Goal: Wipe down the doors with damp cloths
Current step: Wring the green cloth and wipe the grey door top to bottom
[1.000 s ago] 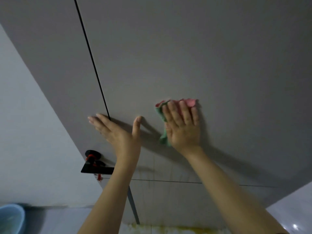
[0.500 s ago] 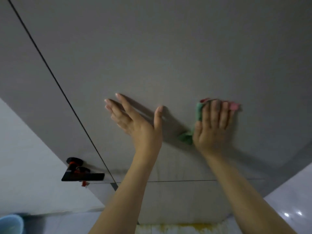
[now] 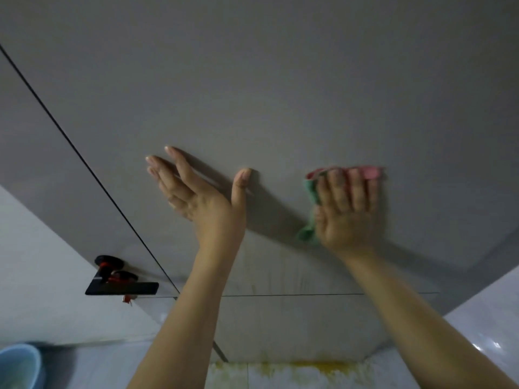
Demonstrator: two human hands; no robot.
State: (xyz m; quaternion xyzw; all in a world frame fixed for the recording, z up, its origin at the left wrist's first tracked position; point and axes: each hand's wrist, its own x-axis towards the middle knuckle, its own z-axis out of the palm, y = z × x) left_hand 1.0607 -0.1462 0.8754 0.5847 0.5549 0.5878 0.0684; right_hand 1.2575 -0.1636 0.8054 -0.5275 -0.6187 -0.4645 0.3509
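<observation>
Nearest, at the lower left corner, the rim of a light blue basin [image 3: 19, 366] stands on a pale tiled floor [image 3: 92, 369]. To the right, along the foot of the door, the floor tiles carry a yellow stain [image 3: 314, 369]. No brand, label or writing can be read anywhere.

Two bare forearms reach up from the lower edge toward a large grey door [image 3: 280, 80] that fills most of the view. A thin dark seam runs diagonally across its left part, and a fine horizontal line crosses lower down; faint drip streaks mark the panel around that line. At the left, a black handle [image 3: 120, 287] with red parts sits on the door edge, beside a white wall [image 3: 33, 262]. At the right edge, glossy white tiles [image 3: 488, 327] catch the light.

The left hand [image 3: 202, 197] is released, fingers straight and spread, thumb tip touching the door, holding nothing. Well to its right, the right hand [image 3: 345, 211] presses a cloth [image 3: 311, 189], pink above and green below, flat against the door; straight fingers lie over it, and the cloth shows past the fingertips and beside the thumb.
</observation>
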